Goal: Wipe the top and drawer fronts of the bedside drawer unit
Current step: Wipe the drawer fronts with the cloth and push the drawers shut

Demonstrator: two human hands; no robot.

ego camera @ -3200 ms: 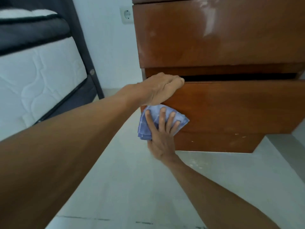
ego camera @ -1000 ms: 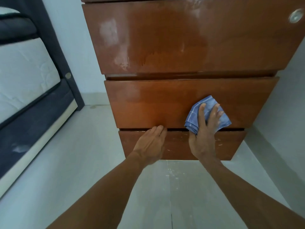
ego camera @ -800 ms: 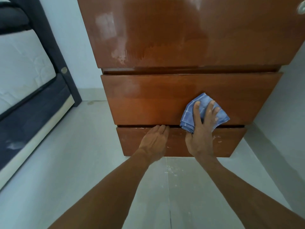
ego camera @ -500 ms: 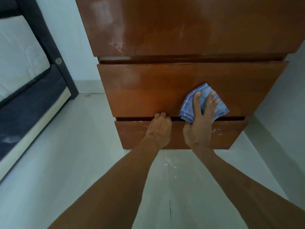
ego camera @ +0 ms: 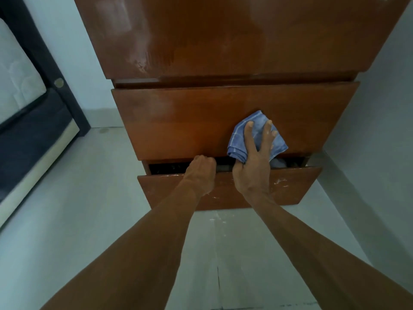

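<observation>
Bottom drawer (ego camera: 290,186) is slightly open, contents unclear. Left hand (ego camera: 201,173) grips its edge; right hand (ego camera: 252,173), fingers (ego camera: 248,137) spread, presses a cloth (ego camera: 239,139).

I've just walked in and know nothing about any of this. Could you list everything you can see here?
drawer unit: one, glossy brown wood, centre, against the wall
top drawer front: one, brown, uppermost
middle drawer front: one, brown, below it
bottom drawer: one, brown, lowest, open a little
cloth: one, blue, folded, on the middle drawer front
mattress: one, white, far left
bed frame: one, dark, left
floor: pale grey, below
wall: white, behind the unit
left hand: one, fingers curled over the bottom drawer's top edge
right hand: one, fingers spread, pressing the cloth flat
</observation>
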